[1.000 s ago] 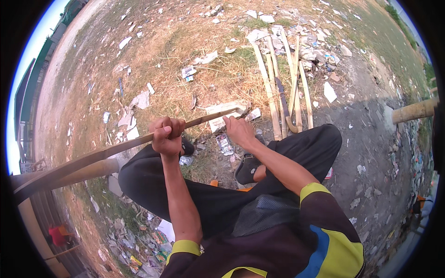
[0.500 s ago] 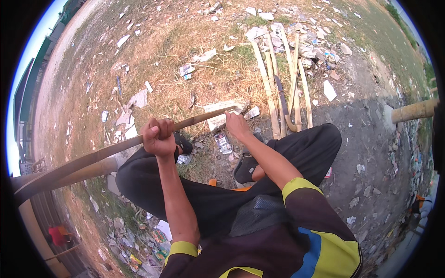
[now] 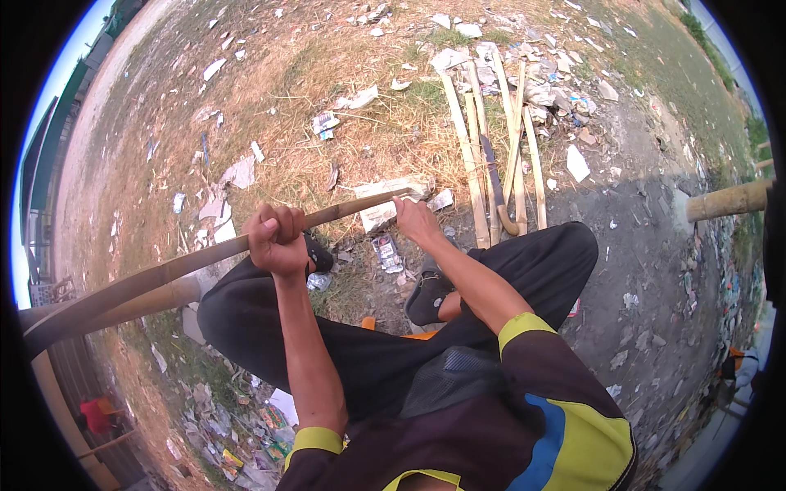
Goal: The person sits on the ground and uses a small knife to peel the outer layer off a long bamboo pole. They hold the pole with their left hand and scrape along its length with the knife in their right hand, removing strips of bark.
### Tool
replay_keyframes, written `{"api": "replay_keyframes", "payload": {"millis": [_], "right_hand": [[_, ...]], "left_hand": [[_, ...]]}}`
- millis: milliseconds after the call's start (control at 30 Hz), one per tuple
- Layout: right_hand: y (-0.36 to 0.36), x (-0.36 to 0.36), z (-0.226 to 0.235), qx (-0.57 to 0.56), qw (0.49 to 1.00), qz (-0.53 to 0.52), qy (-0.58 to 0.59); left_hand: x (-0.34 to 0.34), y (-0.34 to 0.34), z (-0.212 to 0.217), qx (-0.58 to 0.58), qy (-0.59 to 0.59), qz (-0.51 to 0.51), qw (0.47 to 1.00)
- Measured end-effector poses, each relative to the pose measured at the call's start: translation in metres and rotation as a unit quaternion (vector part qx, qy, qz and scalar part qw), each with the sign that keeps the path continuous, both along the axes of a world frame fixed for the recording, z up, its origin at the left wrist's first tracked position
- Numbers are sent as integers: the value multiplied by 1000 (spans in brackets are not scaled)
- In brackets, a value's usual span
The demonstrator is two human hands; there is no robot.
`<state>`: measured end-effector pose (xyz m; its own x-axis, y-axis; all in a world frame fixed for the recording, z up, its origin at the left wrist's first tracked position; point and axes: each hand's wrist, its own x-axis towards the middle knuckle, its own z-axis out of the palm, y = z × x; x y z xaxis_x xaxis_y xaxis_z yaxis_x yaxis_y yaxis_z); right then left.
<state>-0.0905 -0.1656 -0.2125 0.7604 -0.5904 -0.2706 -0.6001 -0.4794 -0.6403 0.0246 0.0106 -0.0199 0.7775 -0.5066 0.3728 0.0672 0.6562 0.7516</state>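
Across your lap runs one long bamboo strip (image 3: 180, 268), slanting from the far left edge up to its tip near the middle of the view. Your left hand (image 3: 278, 239) is wrapped in a full fist around it, knuckles up, so the stretch inside the fist is hidden. Your right hand (image 3: 416, 221) sits at the thin end of the strip; from this angle you cannot tell whether its fingers grip the tip or only press against it. Toward the left the strip widens and darkens, and its far end is cut off by the rim of the picture.

Below the strip lie your two legs in black trousers (image 3: 524, 270), knees spread, with one dark shoe (image 3: 426, 296) showing between them; a second dark shape just behind your left fist may be the other shoe, mostly hidden. Something orange (image 3: 409, 334) peeks out under you, too covered to name.

Beyond your right hand, about five split bamboo slats (image 3: 467, 155) lie side by side on the dry grass, overlapping so the count is uncertain. Among them lies one long blade with a curved handle (image 3: 496, 182). One thick bamboo pole (image 3: 729, 200) juts in from the right edge, its length cut off. Scattered paper and plastic litter (image 3: 241, 173) covers the ground all round, too many bits to count.
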Motion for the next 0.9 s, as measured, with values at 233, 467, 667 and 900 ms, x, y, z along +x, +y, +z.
{"api": "replay_keyframes", "payload": {"millis": [233,467,667,900], "right_hand": [[-8,-8,-19,-1,999,-27,39],[-17,-5,-31,-6,998,-4,58],[-15,-3,-44,-60,992,1,112],[-22,-41,-103,4,990,-39,134]], "left_hand": [[-2,2,2,-1,-4,-11,1000],[-1,-3,2,-6,-5,-23,1000],[-10,0,3,5,-3,-6,1000],[-13,-1,-1,22,-12,-11,1000]]}}
